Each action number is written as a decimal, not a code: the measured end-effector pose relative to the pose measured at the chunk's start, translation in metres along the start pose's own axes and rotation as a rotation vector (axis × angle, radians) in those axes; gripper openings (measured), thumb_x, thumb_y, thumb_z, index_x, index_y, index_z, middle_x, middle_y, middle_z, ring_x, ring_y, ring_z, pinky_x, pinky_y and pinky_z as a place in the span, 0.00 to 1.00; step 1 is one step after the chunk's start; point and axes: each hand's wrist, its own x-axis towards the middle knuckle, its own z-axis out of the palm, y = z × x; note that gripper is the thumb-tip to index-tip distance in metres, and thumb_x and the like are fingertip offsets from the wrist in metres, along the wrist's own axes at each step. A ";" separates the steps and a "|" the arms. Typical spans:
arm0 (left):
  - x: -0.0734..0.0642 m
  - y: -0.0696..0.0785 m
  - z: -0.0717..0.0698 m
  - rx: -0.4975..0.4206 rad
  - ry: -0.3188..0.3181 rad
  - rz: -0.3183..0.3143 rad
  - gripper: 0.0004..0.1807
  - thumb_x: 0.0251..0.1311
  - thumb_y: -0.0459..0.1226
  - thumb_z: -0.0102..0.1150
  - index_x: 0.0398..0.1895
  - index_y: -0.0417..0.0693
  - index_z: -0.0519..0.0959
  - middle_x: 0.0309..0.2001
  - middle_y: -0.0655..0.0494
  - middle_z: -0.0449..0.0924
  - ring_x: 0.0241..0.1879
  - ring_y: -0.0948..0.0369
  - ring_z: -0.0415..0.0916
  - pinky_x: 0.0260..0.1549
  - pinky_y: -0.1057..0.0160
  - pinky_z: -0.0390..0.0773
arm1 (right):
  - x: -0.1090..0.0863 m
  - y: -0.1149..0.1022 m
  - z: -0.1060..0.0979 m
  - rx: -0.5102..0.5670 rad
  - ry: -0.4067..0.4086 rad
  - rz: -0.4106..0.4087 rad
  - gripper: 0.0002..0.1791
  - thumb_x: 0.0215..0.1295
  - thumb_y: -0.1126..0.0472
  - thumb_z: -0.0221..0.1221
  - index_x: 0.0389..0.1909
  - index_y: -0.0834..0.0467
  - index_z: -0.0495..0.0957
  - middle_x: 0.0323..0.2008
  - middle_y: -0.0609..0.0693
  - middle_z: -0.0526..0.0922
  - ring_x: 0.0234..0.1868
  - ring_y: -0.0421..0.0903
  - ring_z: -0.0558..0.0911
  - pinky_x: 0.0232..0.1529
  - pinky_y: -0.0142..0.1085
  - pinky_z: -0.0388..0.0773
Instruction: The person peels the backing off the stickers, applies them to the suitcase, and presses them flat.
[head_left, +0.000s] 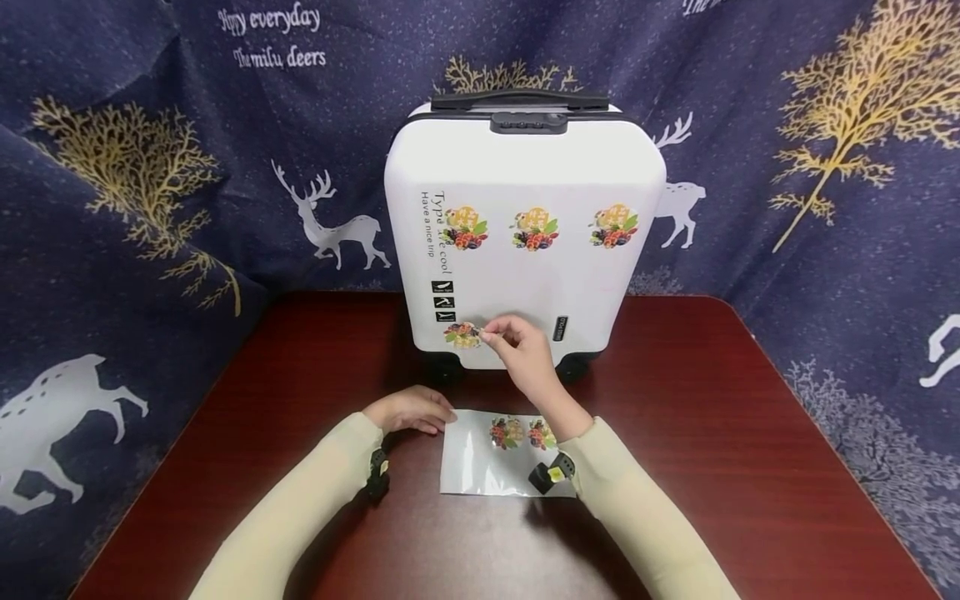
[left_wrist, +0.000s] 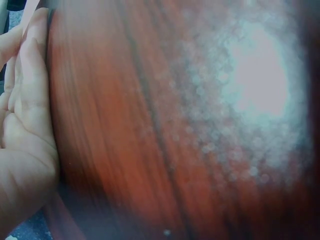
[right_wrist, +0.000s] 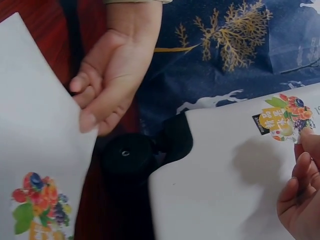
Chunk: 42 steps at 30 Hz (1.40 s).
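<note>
Right hand (head_left: 522, 350) first: its thumb and fingertips pinch the edge of a fruit sticker (head_left: 459, 335) just below the middle of the frame, at the lower left of a white suitcase (head_left: 517, 283); whether the sticker lies quite flat on the shell, I can't tell from here. Seen from the right wrist, that sticker sits at the upper right, partly over a small black printed square (right_wrist: 261, 125). Lower in the head view and further left, the left hand (head_left: 411, 410) has thumb and fingers closed on the upper left corner of a glossy sheet (head_left: 472, 467) at the lower centre. Two more fruit stickers (head_left: 506, 432) show near the sheet's top edge, and the right forearm crosses over its right side. Pale cream sleeves (head_left: 315, 492) cover both arms, with a dark device strapped at each wrist. Higher up, three fruit stickers (head_left: 536, 229) make a row across the suitcase, the leftmost overlapping lettering that runs downward. A dark nameplate (head_left: 560, 328) sits just right of the right hand, and a black handle (head_left: 520, 101) tops the case at upper centre. Reddish-brown table (head_left: 337, 358) spreads beneath; behind hangs dark blue cloth (head_left: 247, 125) with white deer and golden trees.
</note>
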 end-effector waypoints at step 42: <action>-0.001 0.002 0.001 0.000 -0.002 0.000 0.11 0.64 0.34 0.63 0.45 0.35 0.79 0.34 0.57 0.82 0.35 0.65 0.81 0.39 0.68 0.85 | 0.030 -0.028 0.004 -0.009 0.119 -0.071 0.08 0.68 0.62 0.66 0.38 0.64 0.86 0.27 0.67 0.83 0.19 0.35 0.69 0.23 0.29 0.63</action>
